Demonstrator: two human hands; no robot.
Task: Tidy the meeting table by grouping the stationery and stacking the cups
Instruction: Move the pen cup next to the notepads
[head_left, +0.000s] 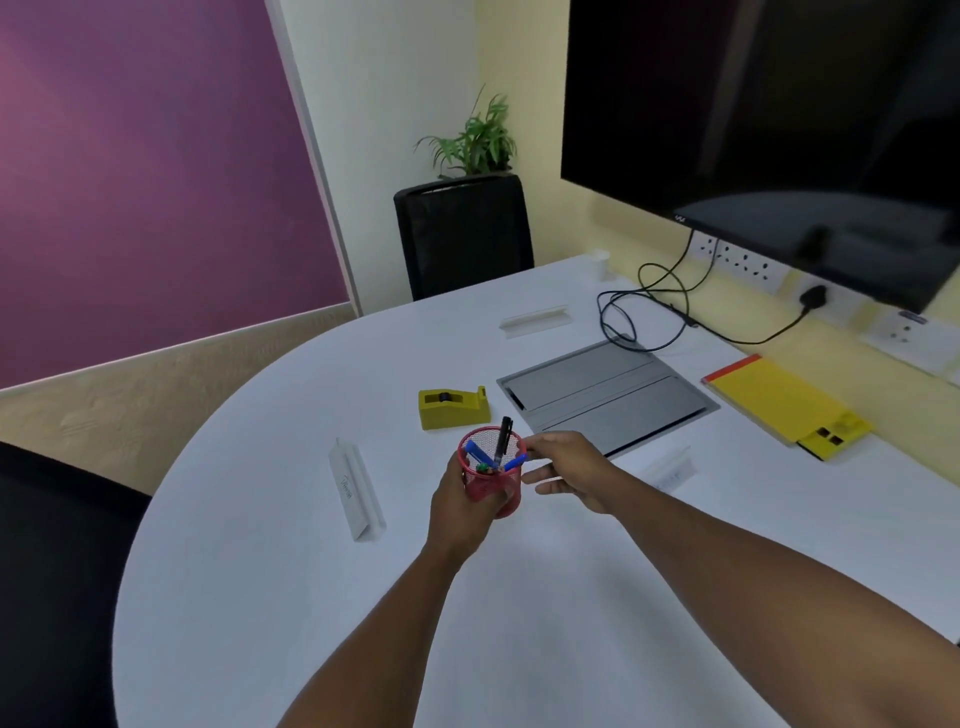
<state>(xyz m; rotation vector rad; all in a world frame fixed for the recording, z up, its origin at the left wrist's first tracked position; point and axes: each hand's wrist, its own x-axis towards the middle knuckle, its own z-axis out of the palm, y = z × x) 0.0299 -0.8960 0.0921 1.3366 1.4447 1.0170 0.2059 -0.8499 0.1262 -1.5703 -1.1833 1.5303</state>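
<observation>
Progress: pens already stand in the holder, so the stationery looks partly gathered; tape dispenser and pad lie apart, and only one cup shows, unstacked.
Name card (356, 491): white folded tent, smooth, lying left on the table (260, 571).
Left hand (460, 512): fingers curled round the red mesh pen holder (491, 475), lifted just above the white tabletop.
Holder contents: a black pen upright, blue markers leaning.
Tape dispenser (453, 408): yellow, blocky plastic, just behind.
Right hand (566, 470): thumb and finger at the holder's rim beside a blue marker; pinching or not, I cannot tell.
Cup (600, 264): small, white, far edge.
Notepad (774, 397): yellow, flat, far right.
</observation>
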